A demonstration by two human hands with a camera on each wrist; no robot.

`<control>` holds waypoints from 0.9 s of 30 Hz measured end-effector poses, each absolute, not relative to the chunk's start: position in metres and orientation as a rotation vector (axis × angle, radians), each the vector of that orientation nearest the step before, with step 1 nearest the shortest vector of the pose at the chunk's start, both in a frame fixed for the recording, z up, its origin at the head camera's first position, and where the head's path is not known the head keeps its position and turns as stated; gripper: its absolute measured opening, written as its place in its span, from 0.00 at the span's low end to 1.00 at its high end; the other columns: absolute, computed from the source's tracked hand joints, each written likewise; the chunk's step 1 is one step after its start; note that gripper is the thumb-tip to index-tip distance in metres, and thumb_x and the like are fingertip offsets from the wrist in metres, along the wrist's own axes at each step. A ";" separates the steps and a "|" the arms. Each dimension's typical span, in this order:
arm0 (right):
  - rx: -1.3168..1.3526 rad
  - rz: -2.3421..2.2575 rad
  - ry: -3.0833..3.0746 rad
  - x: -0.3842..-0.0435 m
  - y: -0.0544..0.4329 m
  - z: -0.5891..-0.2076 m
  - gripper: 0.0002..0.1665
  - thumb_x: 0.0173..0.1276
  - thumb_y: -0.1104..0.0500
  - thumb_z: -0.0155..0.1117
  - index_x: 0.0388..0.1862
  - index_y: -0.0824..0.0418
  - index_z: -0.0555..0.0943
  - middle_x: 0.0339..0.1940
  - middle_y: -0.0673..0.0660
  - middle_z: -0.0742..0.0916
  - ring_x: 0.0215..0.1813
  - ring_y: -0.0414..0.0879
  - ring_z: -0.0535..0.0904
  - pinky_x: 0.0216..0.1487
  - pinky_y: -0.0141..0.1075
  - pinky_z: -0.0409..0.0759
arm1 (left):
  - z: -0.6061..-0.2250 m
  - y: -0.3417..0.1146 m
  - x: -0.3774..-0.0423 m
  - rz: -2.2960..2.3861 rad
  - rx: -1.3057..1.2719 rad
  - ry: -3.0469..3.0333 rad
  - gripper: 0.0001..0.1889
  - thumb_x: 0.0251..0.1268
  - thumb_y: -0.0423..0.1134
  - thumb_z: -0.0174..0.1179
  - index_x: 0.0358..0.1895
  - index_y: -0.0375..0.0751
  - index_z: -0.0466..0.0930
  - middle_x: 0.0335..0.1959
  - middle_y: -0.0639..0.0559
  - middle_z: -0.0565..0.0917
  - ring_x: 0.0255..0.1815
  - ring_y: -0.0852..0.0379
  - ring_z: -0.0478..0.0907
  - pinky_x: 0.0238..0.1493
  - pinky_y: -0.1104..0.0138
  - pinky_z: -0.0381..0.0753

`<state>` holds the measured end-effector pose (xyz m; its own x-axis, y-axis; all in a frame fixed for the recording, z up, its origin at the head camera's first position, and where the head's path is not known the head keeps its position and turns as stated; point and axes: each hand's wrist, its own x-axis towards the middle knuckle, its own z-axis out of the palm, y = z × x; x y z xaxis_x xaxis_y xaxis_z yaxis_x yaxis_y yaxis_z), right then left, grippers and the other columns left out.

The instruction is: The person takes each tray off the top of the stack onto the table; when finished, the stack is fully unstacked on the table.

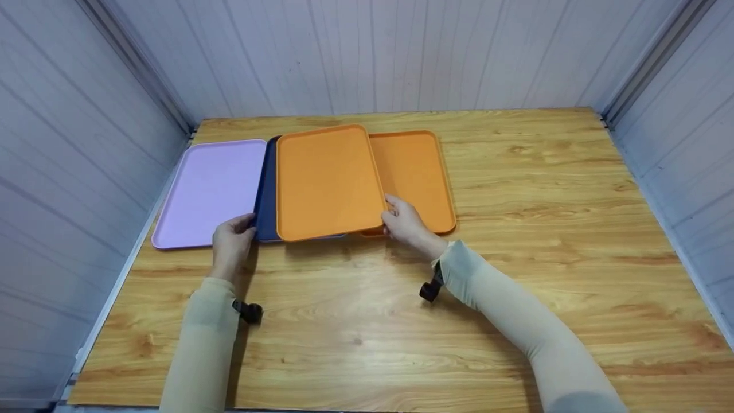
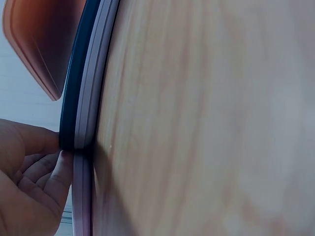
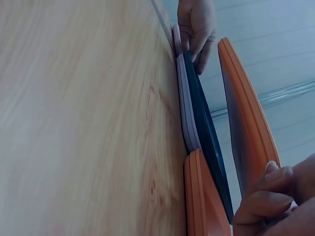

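My right hand (image 1: 406,221) grips an orange tray (image 1: 330,183) at its right front corner. That tray hangs tilted above a dark blue tray (image 1: 266,195), hiding most of it; the right wrist view shows a gap between them. My left hand (image 1: 232,244) pinches the dark blue tray's left front corner, fingers at its edge. Beneath the dark blue tray lie pale purple trays (image 3: 186,105), stacked. Its far end reaches over another orange tray (image 1: 416,172) lying to the right, with stacked rims (image 3: 194,191) in the right wrist view.
A lavender tray (image 1: 215,189) lies at the left, beside the dark blue one. All of this is on a wood-grain table (image 1: 355,344). Pale panel walls (image 1: 367,57) stand behind and on both sides. Each wrist wears a small black camera (image 1: 250,312).
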<state>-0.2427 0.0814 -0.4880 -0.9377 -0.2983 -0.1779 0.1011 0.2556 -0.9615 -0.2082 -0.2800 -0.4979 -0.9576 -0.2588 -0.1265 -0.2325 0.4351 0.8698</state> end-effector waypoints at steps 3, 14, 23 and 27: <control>-0.184 -1.744 2.201 -0.242 0.087 -0.488 0.35 0.72 0.67 0.44 0.77 0.69 0.51 0.13 0.49 0.75 0.18 0.44 0.72 0.16 0.29 0.69 | -0.497 -0.280 -0.208 -1.576 0.456 -2.659 0.21 0.72 0.30 0.52 0.66 0.35 0.72 0.66 0.40 0.73 0.69 0.48 0.67 0.68 0.61 0.67; -0.120 -1.829 2.156 -0.244 0.120 -0.486 0.35 0.73 0.67 0.44 0.78 0.66 0.50 0.13 0.50 0.76 0.16 0.42 0.72 0.14 0.28 0.68 | -0.497 -0.280 -0.208 -1.563 0.490 -2.682 0.21 0.73 0.30 0.52 0.67 0.36 0.72 0.66 0.41 0.73 0.68 0.49 0.67 0.68 0.61 0.67; -0.104 -1.930 2.109 -0.243 0.145 -0.484 0.36 0.72 0.70 0.42 0.77 0.70 0.48 0.12 0.49 0.75 0.13 0.38 0.70 0.12 0.27 0.66 | -0.496 -0.279 -0.208 -1.579 0.526 -2.684 0.21 0.73 0.30 0.52 0.67 0.37 0.72 0.67 0.41 0.73 0.69 0.50 0.67 0.68 0.61 0.67; -0.108 -1.942 2.111 -0.242 0.157 -0.481 0.36 0.72 0.70 0.42 0.77 0.71 0.47 0.12 0.49 0.76 0.13 0.37 0.69 0.12 0.27 0.66 | -0.496 -0.280 -0.208 -1.582 0.534 -2.685 0.21 0.73 0.30 0.52 0.67 0.38 0.72 0.67 0.41 0.72 0.69 0.50 0.66 0.68 0.61 0.67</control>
<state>-0.2423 0.1575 -0.4815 -0.9606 -0.2357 -0.1475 0.1274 0.0984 -0.9870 -0.2080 -0.2796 -0.4960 -0.9427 -0.2766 -0.1863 -0.2970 0.4421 0.8464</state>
